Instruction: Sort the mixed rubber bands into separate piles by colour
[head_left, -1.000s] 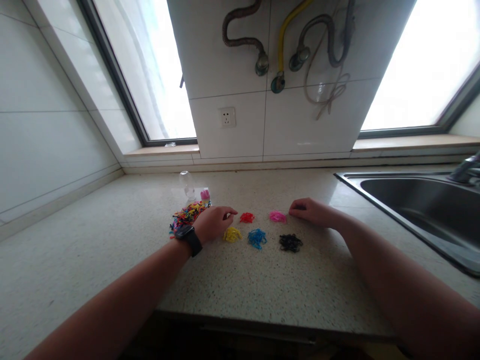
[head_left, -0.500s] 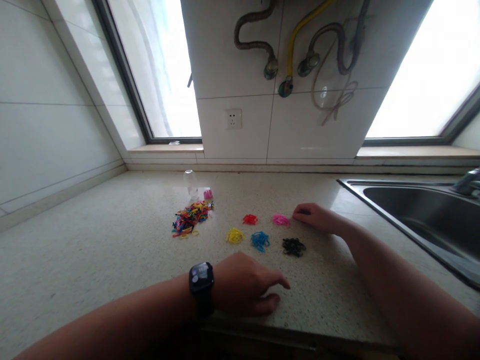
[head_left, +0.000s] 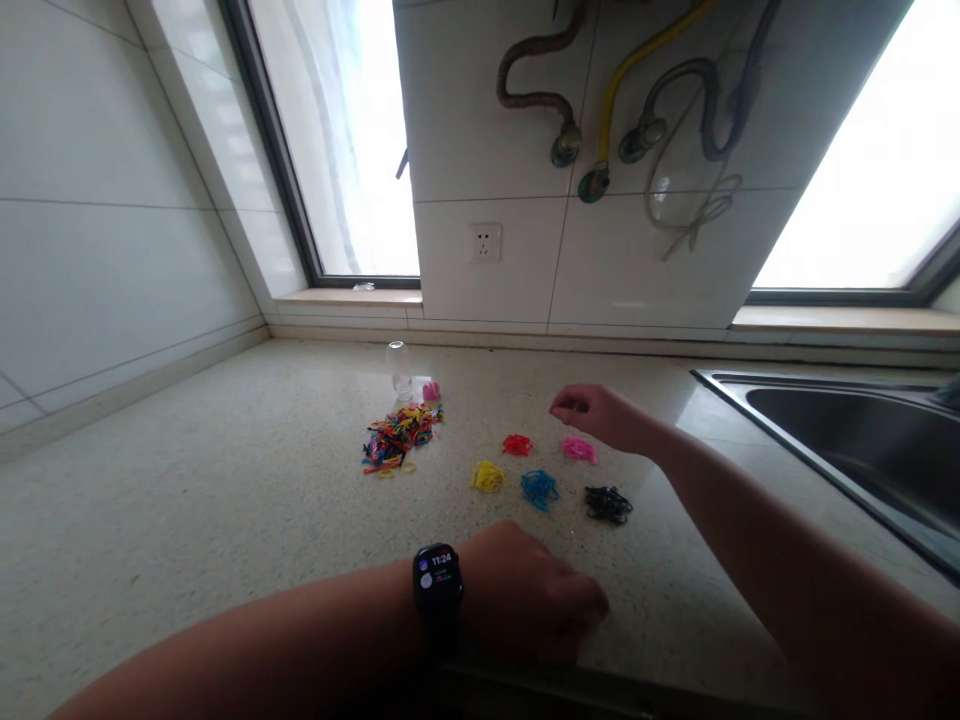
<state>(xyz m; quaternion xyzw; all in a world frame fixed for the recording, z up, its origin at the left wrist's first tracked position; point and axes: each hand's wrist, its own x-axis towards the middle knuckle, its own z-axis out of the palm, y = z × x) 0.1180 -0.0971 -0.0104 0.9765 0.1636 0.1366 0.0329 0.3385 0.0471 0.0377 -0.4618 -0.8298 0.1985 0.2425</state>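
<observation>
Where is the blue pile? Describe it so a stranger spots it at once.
On the speckled counter, left of the steel sink, the blue pile is a loose tangle of thin bands. It lies between the yellow pile and the black pile, nearer than the red pile. Unlike the multicoloured heap, it is all one blue.

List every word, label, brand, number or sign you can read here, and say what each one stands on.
"11:24": on the screen of the black watch.
Smaller marks under the time, on the same screen: too small and blurred to read.
Faint marks on the clear container: too faint to tell whether they are print.
No other text can be made out.
</observation>
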